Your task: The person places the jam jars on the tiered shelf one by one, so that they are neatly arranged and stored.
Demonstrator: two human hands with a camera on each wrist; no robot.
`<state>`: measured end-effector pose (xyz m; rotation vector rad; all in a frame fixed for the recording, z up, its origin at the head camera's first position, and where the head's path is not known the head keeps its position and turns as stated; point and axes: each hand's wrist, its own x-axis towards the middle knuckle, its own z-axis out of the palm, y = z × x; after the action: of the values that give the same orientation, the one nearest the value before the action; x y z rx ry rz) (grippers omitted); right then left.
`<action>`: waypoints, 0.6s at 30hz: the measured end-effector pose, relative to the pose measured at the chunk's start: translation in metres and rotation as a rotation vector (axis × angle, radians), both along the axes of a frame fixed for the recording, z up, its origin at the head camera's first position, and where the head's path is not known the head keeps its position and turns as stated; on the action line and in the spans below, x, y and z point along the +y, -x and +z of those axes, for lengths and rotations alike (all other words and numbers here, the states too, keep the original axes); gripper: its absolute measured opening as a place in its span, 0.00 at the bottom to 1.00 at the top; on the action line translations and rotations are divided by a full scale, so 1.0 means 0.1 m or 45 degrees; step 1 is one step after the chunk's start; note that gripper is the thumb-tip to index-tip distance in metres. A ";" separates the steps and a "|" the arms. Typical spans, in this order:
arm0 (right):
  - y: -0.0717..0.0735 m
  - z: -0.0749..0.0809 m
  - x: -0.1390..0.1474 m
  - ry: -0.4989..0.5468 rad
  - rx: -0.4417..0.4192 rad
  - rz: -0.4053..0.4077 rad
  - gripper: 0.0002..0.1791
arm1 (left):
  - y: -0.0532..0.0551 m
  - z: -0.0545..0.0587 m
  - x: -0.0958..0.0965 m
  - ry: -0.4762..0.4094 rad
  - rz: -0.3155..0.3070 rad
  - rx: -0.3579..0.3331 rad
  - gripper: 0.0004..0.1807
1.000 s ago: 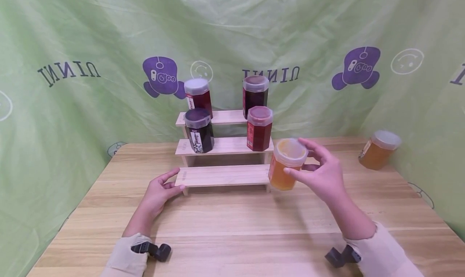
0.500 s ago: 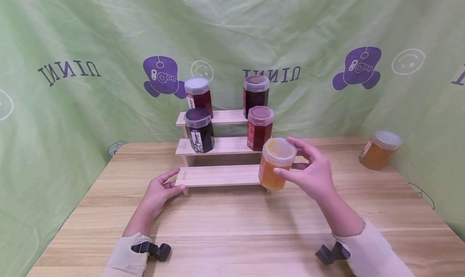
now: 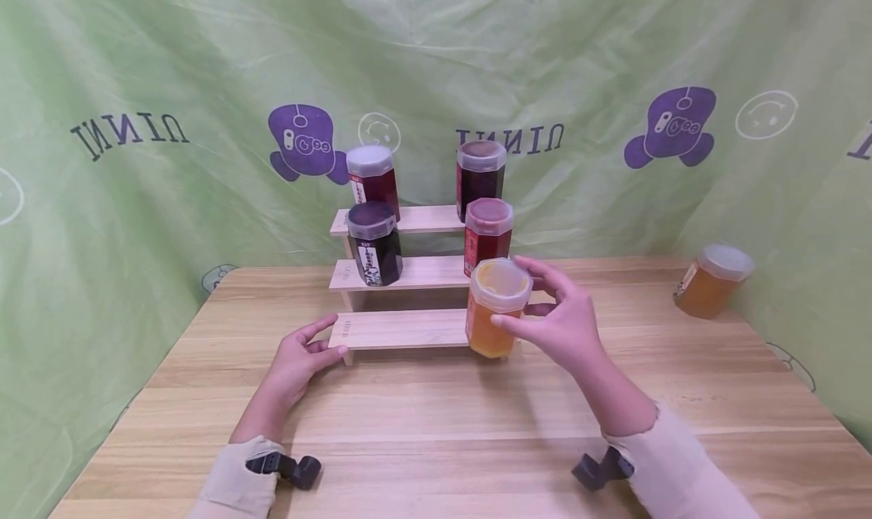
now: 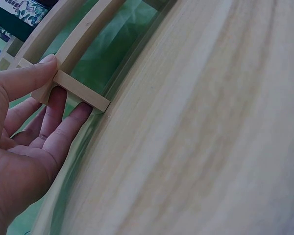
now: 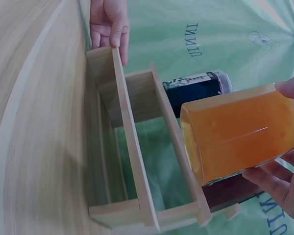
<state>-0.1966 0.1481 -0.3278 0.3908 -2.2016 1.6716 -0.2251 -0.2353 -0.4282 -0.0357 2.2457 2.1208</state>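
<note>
My right hand (image 3: 559, 318) grips a jar of orange jelly or honey (image 3: 499, 307) between thumb and fingers, near its clear lid. In the head view the jar overlaps the right end of the lowest step of a three-step wooden display rack (image 3: 402, 330). The right wrist view shows the orange jar (image 5: 240, 134) tilted and apart from that step. My left hand (image 3: 296, 364) holds the left end of the lowest step; in the left wrist view its thumb lies on the board of the rack (image 4: 81, 90) and fingertips touch the end piece below.
A dark jar (image 3: 378, 250) and a red jar (image 3: 487, 235) stand on the middle step. On the top step are a red jar (image 3: 372, 178) and a dark one (image 3: 481, 178). Another orange jar (image 3: 711, 283) stands far right on the wooden table (image 3: 409, 443). Green cloth (image 3: 545, 50) hangs behind.
My right hand has moved left with the orange jar, from beside the rack's right end to in front of the lowest step's right part. The left hand has stayed put.
</note>
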 end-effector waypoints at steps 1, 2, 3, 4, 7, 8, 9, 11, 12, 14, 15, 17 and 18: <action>0.01 0.00 -0.01 0.000 0.001 0.002 0.42 | 0.00 0.00 0.00 0.002 0.002 -0.001 0.40; 0.01 0.00 -0.03 0.002 -0.001 0.004 0.42 | 0.01 -0.01 0.00 0.003 0.004 -0.001 0.40; 0.02 0.00 -0.04 0.002 -0.004 0.005 0.41 | 0.01 -0.01 0.00 0.005 0.008 0.000 0.40; 0.02 0.00 -0.06 -0.001 -0.009 0.006 0.41 | 0.01 -0.02 0.00 0.010 0.006 0.005 0.40; 0.05 0.00 -0.10 -0.006 -0.020 0.014 0.41 | 0.02 -0.03 0.00 0.013 0.018 0.008 0.40; 0.06 0.00 -0.11 -0.006 -0.022 0.018 0.41 | 0.02 -0.03 0.00 0.016 0.017 0.010 0.40; 0.07 0.00 -0.13 -0.008 -0.022 0.022 0.41 | 0.02 -0.03 0.00 0.017 0.019 0.012 0.40; 0.09 -0.01 -0.16 -0.003 -0.016 0.033 0.41 | 0.02 -0.03 0.00 0.009 0.028 0.010 0.40; 0.09 -0.02 -0.18 0.002 -0.011 0.038 0.41 | 0.02 -0.03 0.00 0.014 0.020 0.014 0.40; 0.11 -0.04 -0.21 0.013 -0.006 0.051 0.41 | 0.01 -0.03 0.00 0.017 0.017 0.018 0.40; 0.11 -0.05 -0.23 0.016 -0.004 0.058 0.41 | 0.01 -0.03 0.00 0.018 0.022 0.018 0.40; 0.12 -0.08 -0.26 0.025 0.002 0.075 0.41 | 0.01 -0.03 0.01 0.020 0.025 0.016 0.40; 0.13 -0.09 -0.28 0.028 0.003 0.082 0.41 | 0.01 -0.03 0.01 0.024 0.024 0.015 0.40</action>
<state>-0.2093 0.1201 -0.3364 0.4618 -2.1892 1.7259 -0.2258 -0.2347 -0.4308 -0.0455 2.2806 2.1148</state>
